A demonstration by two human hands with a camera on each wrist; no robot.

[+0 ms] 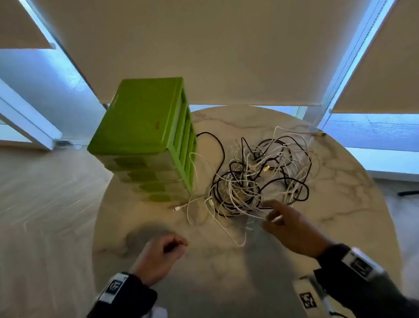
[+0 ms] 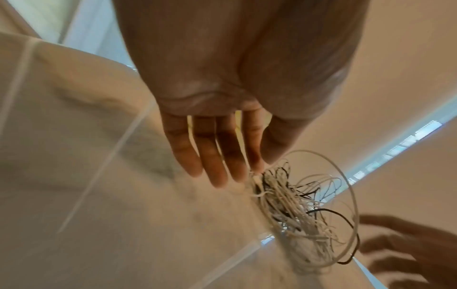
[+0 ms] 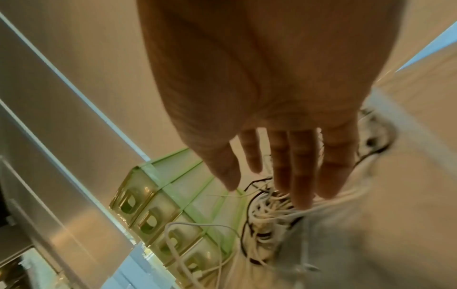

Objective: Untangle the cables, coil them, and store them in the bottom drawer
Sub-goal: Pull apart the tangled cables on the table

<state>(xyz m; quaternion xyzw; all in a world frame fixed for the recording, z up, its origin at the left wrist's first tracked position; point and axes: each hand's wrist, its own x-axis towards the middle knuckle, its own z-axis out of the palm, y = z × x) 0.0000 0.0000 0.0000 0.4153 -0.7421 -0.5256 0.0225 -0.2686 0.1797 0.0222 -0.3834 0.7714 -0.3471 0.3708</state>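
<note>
A tangle of white and black cables (image 1: 262, 177) lies on the round marble table (image 1: 232, 272), right of a green drawer unit (image 1: 141, 139) with all its drawers closed. The bottom drawer (image 1: 161, 197) faces me. My right hand (image 1: 276, 219) reaches to the near edge of the tangle; in the right wrist view its fingers (image 3: 299, 176) are straight over the cables (image 3: 267, 211). Blur hides whether they touch a strand. My left hand (image 1: 170, 247) hovers empty over the table, left of the cables (image 2: 291, 205), its fingers (image 2: 217, 156) relaxed.
A white cable end with a plug (image 1: 176, 208) lies just in front of the drawer unit (image 3: 158, 211). A black cable loops along the unit's right side (image 1: 217, 148). Bare tabletop lies near me. Window blinds hang beyond the table, with wood floor to the left.
</note>
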